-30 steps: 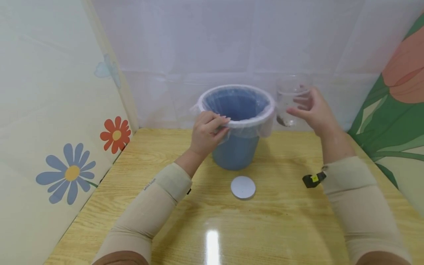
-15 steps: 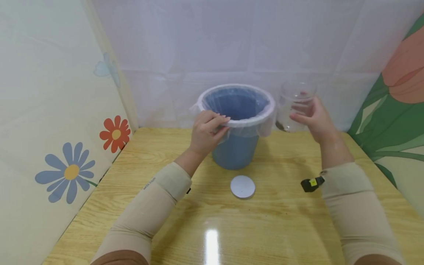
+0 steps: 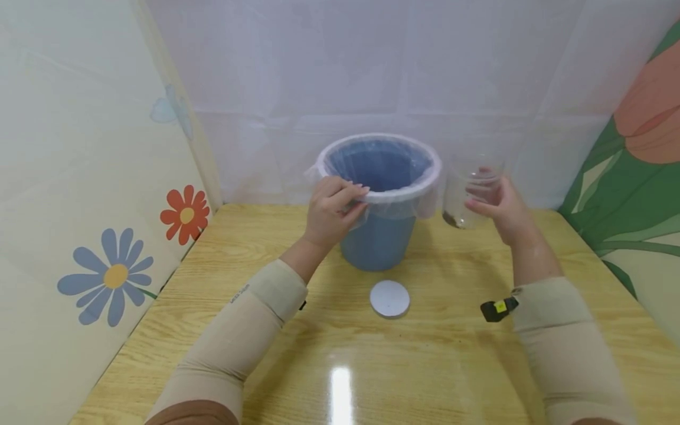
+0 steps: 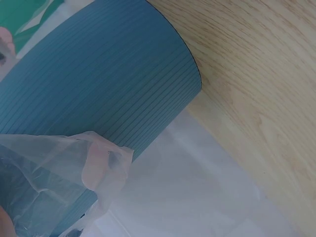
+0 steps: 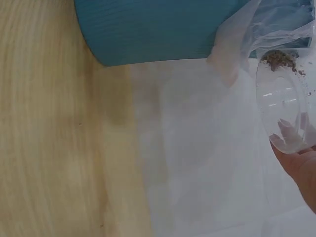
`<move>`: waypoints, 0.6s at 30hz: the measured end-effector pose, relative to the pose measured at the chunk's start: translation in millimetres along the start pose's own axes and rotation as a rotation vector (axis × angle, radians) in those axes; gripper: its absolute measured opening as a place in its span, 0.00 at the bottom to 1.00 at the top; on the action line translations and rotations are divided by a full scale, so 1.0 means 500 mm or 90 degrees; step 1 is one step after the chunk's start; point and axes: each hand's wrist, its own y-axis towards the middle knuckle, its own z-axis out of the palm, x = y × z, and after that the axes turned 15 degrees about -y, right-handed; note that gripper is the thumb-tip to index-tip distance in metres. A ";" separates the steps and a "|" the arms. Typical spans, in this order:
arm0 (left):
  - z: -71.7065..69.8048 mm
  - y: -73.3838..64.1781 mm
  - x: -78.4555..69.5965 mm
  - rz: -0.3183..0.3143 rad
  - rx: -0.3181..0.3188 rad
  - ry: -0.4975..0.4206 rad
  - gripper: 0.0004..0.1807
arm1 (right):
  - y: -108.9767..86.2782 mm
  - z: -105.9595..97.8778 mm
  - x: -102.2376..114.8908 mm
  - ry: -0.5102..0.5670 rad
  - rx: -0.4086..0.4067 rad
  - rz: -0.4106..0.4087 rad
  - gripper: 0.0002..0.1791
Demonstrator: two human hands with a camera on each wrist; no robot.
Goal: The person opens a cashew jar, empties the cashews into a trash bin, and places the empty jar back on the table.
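Observation:
My left hand (image 3: 332, 212) pinches the near-left rim of a blue trash can (image 3: 377, 239), where a clear bin liner (image 3: 427, 203) is folded over the edge. To the right of the can, my right hand (image 3: 507, 212) grips a clear jar (image 3: 459, 192) from its right side, raised above the table. Brown crumbs (image 5: 279, 59) lie in the bottom of the jar (image 5: 279, 98) in the right wrist view. A round white lid (image 3: 390, 299) lies flat in front of the can. The left wrist view shows the can's ribbed side and the liner (image 4: 44, 168) hanging loose over it.
The wooden table (image 3: 425, 366) has a few tiny dark specks right of the lid. A white sheet (image 3: 319, 59) hangs right behind the can. Flower-printed panels (image 3: 79, 177) stand at the left and right sides.
My right hand has come down with the jar, mostly straight downward beside the can. My left hand stays on the rim; can and lid have not moved.

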 end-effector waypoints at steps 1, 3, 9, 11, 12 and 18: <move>0.000 0.000 0.000 0.000 0.000 -0.001 0.09 | -0.003 0.001 -0.005 -0.007 0.003 0.008 0.43; -0.001 0.000 -0.001 -0.001 0.001 -0.002 0.09 | -0.009 0.004 -0.016 -0.029 0.012 0.024 0.44; -0.001 0.001 -0.001 -0.005 0.003 -0.001 0.08 | -0.021 0.015 -0.047 -0.069 0.034 0.043 0.44; -0.001 0.000 -0.001 -0.005 0.001 0.001 0.08 | -0.025 0.020 -0.058 -0.068 0.045 0.040 0.44; -0.001 0.000 -0.001 -0.006 0.000 0.001 0.08 | -0.027 0.022 -0.064 -0.066 0.051 0.035 0.44; -0.001 0.001 -0.002 -0.005 0.002 0.001 0.09 | -0.042 0.033 -0.093 -0.082 0.081 0.020 0.44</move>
